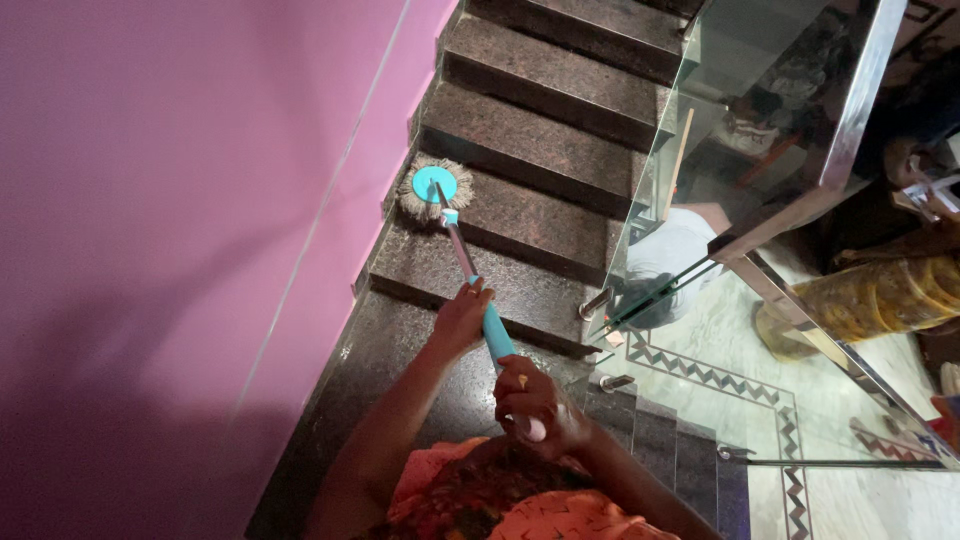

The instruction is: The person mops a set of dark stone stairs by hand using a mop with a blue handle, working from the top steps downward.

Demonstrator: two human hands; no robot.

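I hold a mop by its shaft, which has a metal lower part and a turquoise grip. My left hand grips the shaft lower down, near where the metal meets the turquoise sleeve. My right hand is closed around the pale top end of the handle. The round mop head, turquoise disc with beige strands, rests on a dark granite stair step close to the pink wall.
Dark granite steps descend ahead. A glass balustrade with a steel rail runs along the right side. Beyond it, below, lies a patterned tiled floor with a person in yellow cloth. My orange patterned garment fills the bottom.
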